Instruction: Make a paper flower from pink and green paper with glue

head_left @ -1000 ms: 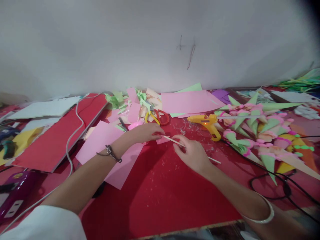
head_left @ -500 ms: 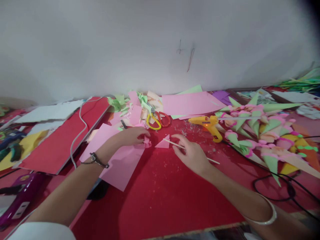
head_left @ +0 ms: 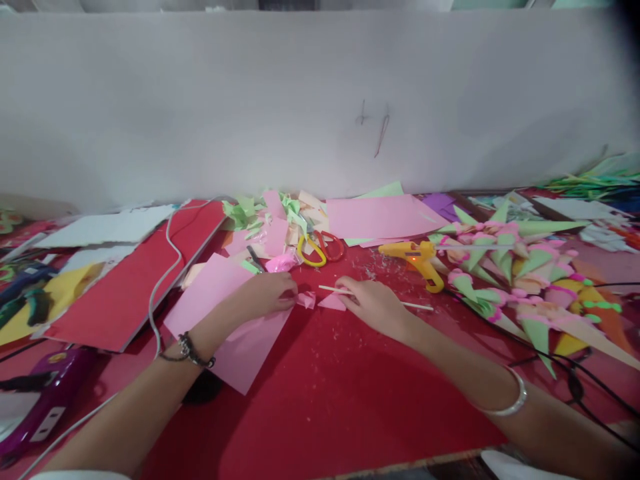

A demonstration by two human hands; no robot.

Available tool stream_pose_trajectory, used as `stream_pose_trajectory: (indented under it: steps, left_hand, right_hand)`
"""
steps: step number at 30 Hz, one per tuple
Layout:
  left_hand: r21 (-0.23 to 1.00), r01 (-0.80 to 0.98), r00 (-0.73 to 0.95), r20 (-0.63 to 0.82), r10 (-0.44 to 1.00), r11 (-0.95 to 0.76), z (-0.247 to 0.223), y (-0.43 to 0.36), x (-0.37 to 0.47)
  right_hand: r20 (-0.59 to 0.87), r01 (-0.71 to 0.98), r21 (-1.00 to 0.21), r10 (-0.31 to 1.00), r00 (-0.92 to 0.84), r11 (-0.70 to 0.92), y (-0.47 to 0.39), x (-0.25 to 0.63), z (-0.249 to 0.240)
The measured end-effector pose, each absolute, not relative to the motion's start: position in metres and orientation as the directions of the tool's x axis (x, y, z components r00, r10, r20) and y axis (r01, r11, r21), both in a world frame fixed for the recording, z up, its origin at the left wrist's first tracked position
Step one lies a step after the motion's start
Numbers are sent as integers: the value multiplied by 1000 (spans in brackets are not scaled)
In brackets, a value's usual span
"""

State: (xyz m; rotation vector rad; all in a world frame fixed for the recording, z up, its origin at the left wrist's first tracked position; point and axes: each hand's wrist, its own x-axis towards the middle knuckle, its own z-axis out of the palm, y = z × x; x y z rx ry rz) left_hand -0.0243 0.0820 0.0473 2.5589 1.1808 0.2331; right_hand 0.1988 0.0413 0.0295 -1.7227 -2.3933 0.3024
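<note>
As seen in the head view, a thin pale stick [head_left: 417,307] is held over the red tabletop [head_left: 320,400], pinched by the closed thumb and fingers of the right hand [head_left: 376,305], with a pink paper triangle [head_left: 333,302] near its left end. The left hand [head_left: 270,293] is curled beside a small folded pink piece [head_left: 307,300]; whether this is gripped cannot be told. The stick is judged light and stiff, liable to snap if bent, and best held near its middle; the paper, light and easily creased, is best taken by an edge. The surface is strewn with pale shreds [head_left: 368,272] and backed by a grey wall [head_left: 200,113].
</note>
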Motion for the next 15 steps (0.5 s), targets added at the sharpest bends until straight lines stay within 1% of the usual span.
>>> stream_pose_trajectory:
  steps: [3,7,10,11,13,14,15]
  left_hand:
    - [320,693,693,-49,719,-646,49,77,-29]
    - [311,695,700,-88,708,-648,48,76,-32]
    - [348,739,616,-2,788,-577,50,66,-25]
    - [405,760,530,63,845,-507,51,59,-21]
    - [465,766,448,107,887,-444,56,42,-12]
    - [536,735,438,92,894,-415,57,33,-8]
    - [593,701,466,38,884,-395,58,24,-4]
  right_hand:
    - [7,907,-290,949,-316,305,45,199,31]
    - [-13,887,-353,947,-322,297,47,206,29]
    - [-21,862,-408,941,-337,299,46,214,31]
    - [-19,849,-432,938,-345,303,46,217,34]
    - [-16,795,-523,929,-370,307,43,222,41]
    - [-14,749,-589,923,-385,304,40,223,45]
    - [-15,694,-658,916,-401,293,37,223,50]
